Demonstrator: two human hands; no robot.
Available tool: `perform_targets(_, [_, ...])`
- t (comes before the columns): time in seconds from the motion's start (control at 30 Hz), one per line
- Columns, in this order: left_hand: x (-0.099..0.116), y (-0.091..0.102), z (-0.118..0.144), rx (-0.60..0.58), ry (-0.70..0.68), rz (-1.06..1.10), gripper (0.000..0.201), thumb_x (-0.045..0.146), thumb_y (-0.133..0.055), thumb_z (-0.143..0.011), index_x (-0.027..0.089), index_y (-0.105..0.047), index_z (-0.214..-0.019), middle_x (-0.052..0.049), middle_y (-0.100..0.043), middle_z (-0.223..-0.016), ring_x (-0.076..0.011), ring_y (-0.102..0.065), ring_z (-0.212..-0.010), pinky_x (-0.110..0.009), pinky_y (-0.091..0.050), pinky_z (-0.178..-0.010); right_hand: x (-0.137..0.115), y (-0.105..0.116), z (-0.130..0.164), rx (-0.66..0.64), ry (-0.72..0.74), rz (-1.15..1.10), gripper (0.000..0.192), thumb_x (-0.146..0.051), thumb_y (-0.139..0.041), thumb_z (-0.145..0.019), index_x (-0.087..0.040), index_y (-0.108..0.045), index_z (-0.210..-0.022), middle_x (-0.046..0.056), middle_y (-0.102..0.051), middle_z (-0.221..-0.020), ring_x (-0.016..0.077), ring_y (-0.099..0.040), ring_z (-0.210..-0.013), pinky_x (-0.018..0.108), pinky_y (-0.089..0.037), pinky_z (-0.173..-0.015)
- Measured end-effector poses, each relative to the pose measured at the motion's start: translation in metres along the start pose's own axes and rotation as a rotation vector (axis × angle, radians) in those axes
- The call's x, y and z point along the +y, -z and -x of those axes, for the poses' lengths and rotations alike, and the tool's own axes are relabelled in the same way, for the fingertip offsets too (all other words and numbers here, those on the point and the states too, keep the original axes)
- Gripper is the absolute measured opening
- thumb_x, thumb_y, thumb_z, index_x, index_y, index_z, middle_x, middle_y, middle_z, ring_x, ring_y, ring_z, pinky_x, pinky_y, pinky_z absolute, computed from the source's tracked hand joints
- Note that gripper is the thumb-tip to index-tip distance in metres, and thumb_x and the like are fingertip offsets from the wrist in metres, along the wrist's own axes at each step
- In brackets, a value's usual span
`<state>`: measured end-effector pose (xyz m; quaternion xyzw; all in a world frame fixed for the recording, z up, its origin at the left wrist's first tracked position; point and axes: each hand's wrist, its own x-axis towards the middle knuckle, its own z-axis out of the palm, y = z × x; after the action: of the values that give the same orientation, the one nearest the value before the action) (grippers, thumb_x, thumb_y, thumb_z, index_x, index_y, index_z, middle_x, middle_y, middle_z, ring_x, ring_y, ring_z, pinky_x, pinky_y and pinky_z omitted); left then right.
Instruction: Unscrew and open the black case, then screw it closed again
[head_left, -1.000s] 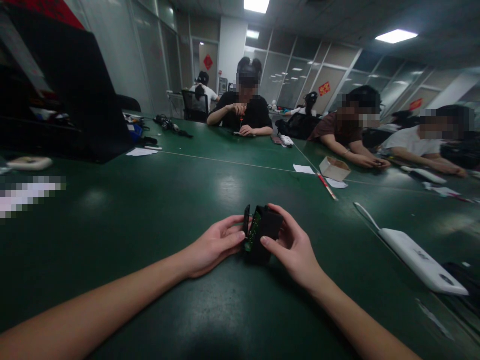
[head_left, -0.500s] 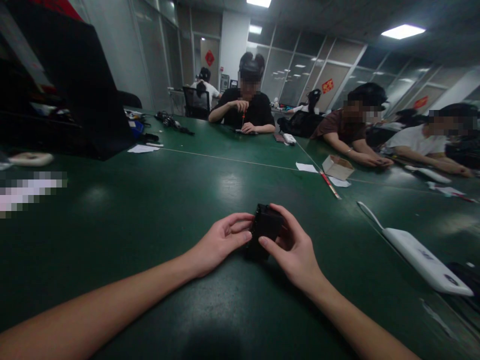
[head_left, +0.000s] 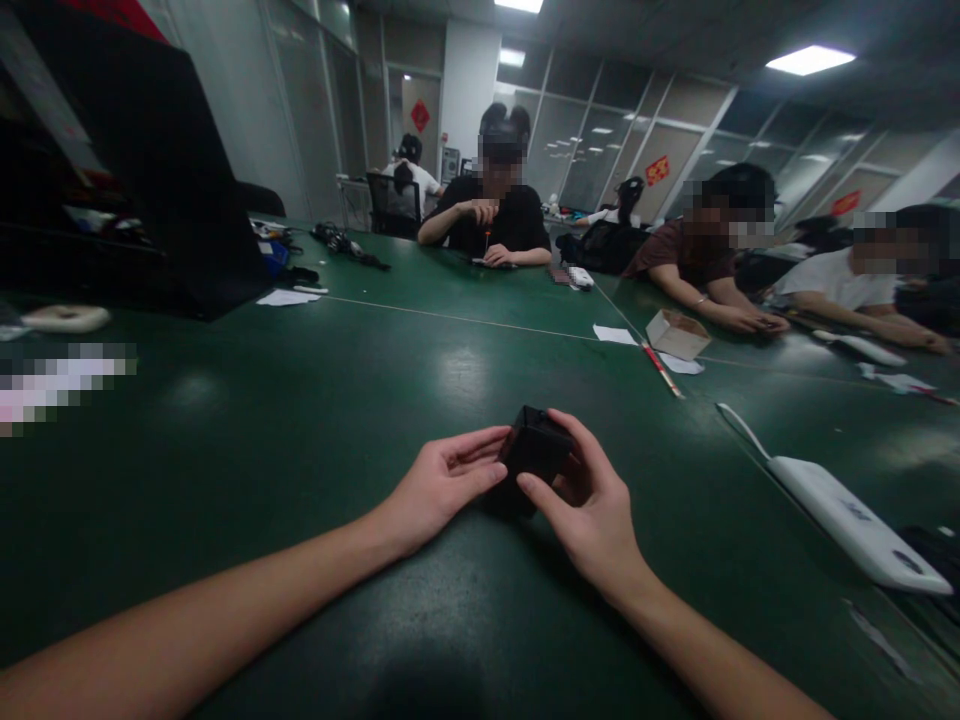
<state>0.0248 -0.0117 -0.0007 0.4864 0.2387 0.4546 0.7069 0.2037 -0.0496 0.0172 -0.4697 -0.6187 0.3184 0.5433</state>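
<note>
A small black box-shaped object (head_left: pixel 538 446) stands upright, slightly turned, between my hands just above or on the green tabletop (head_left: pixel 300 430). My right hand (head_left: pixel 598 508) grips it from the right, thumb on the near face and index finger on the top edge. From the left, my left hand (head_left: pixel 448 488) meets its side, with the thumb in front and the straight fingers behind. A little round knob or bump shows on top of the box. Its far side and lower right are hidden by my fingers.
A white power bank-like device (head_left: pixel 855 520) with a strap lies to the right. Farther off are a small open box (head_left: pixel 677 335), a red stick-like item (head_left: pixel 661 368) and paper (head_left: pixel 615 335). A large black panel (head_left: pixel 142 170) stands left. Several people sit around the table, one holding a screwdriver (head_left: pixel 487 238).
The black box has turned a little, so its top and near face show more. My left fingers have straightened slightly along its side; both hands stay in nearly the same place.
</note>
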Motion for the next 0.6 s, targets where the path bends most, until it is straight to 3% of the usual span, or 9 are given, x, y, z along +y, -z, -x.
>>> perform_targets(0.27, [0.0002, -0.0069, 0.0022, 0.119, -0.05, 0.003, 0.049, 0.021, -0.08, -0.075, 0.015, -0.067, -0.122, -0.012, -0.067, -0.128, -0.0261, -0.063, -0.119, -0.041, -0.047, -0.108, 0.0008, -0.0032, 0.0012, 0.04, 0.014, -0.04, 0.062, -0.026, -0.078, -0.079, -0.03, -0.052, -0.134, 0.007, -0.06, -0.132, 0.0258, -0.064, -0.114, 0.037, -0.06, -0.09])
perform_targets(0.6, [-0.0015, -0.0102, 0.0013, 0.047, -0.023, 0.057, 0.055, 0.02, -0.081, -0.072, 0.016, -0.065, -0.125, -0.013, -0.067, -0.129, -0.0275, -0.06, -0.124, -0.043, -0.043, -0.111, 0.0034, 0.0008, 0.0018, -0.015, -0.002, -0.113, 0.06, -0.026, -0.078, -0.079, -0.031, -0.05, -0.133, 0.006, -0.061, -0.129, 0.024, -0.065, -0.113, 0.035, -0.059, -0.091])
